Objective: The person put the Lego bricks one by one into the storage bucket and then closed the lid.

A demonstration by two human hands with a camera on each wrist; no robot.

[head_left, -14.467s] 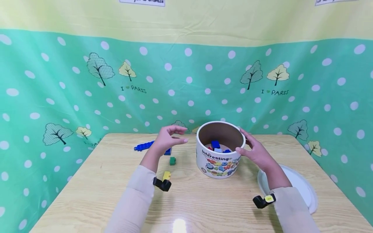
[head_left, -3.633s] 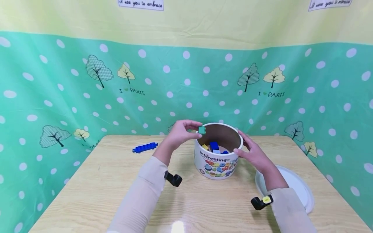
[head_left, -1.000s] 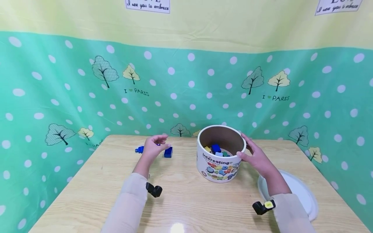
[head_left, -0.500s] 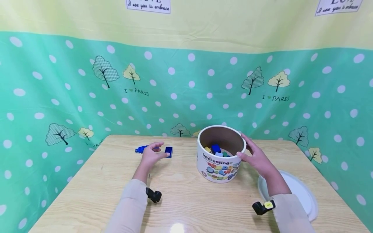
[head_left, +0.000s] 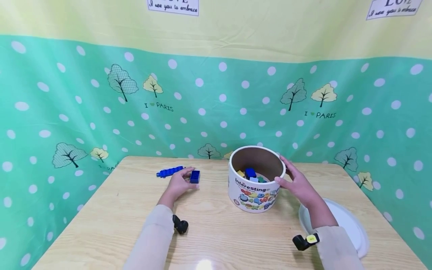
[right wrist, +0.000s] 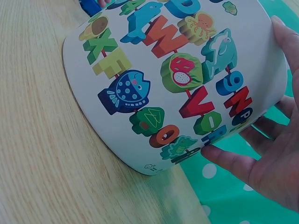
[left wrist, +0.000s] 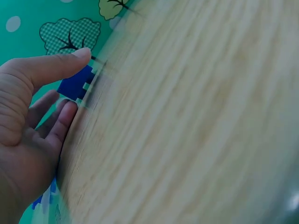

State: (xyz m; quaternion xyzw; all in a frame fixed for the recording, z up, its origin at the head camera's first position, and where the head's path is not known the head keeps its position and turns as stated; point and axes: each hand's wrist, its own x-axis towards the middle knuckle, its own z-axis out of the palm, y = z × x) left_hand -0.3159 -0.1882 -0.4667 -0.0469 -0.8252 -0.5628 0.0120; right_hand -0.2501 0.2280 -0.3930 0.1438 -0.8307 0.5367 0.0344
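Note:
A dark blue toy brick [head_left: 195, 176] lies on the table left of the bucket. My left hand [head_left: 180, 183] is low around it, thumb by its near side and fingers by its far left. In the left wrist view the studded brick [left wrist: 74, 85] shows between the thumb and the fingertips. My right hand [head_left: 298, 183] holds the right side of a white round bucket [head_left: 254, 197], thumb at the front of its rim and fingers round the wall. Several bricks, among them a blue one [head_left: 250, 173], lie inside the bucket. Letters and animals are printed on its wall [right wrist: 154, 84].
A long blue toy strip [head_left: 168, 171] lies behind and left of my left hand. The white round lid [head_left: 347, 225] lies at the right, partly under the right forearm. A dotted green and yellow curtain [head_left: 216, 93] closes off the table's back and sides.
Earlier the left hand held a green brick at the bucket's rim; now a green brick lies inside, along with a yellow one. Since half a second ago the left hand has lowered round the blue brick.

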